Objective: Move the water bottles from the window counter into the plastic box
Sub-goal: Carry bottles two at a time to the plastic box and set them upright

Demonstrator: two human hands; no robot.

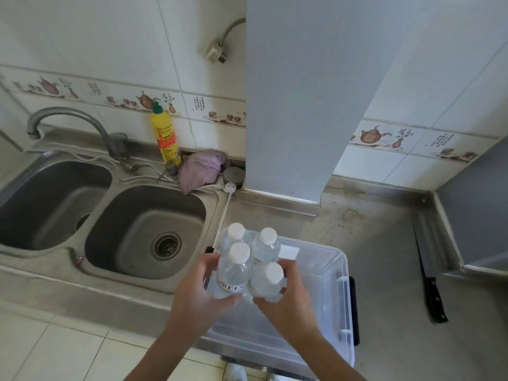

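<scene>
I have four water bottles [251,259] bunched together between my hands, all upright with white caps, and they hang over the near left part of the clear plastic box [334,298]. My left hand [199,290] is wrapped round the left side of the bunch, fingers curled on the labelled bottle at the front. My right hand [286,295] presses in from the right, cupped against the front right bottle, with its fingertips showing behind the caps. Both hands are closed on the bottles, squeezing them into one block.

I judge this to be the lowering step: the bottles are off the window counter and above the box, but I cannot tell whether their bases touch its floor yet. The box looks otherwise bare inside and sits on the steel worktop just beside the sink [143,232].

Next I should bring the bunch straight down until all four bases rest flat, keeping the squeeze even so the back pair does not slip, then open both hands outward without knocking a cap
</scene>
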